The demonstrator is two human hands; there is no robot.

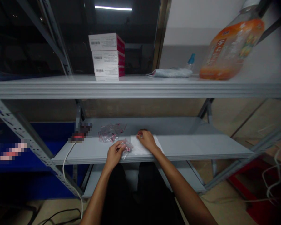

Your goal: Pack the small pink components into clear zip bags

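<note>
My left hand (114, 153) pinches the edge of a small clear plastic bag (126, 149) holding pink-red parts, which rests on the grey steel shelf (178, 147). My right hand (147, 140) lies at the far edge of a white paper sheet (140, 145), its fingers closed around a small red item (140, 134) that is mostly hidden. Beyond my left hand lies a loose heap of similar clear bags (110, 133) with red contents. Left of the heap sits a pixelated, unreadable object (79, 133), with a white cable (67, 170) trailing down from it over the shelf's front edge.
On the shelf above stand a stack of 3 white-and-red boxes (107, 55), a folded cloth (170, 73), a blue-capped bottle (191, 61) and a large orange-labelled plastic jug (231, 50). That upper shelf spans the view over my hands. Blue bins (32, 156) sit left of the steel upright.
</note>
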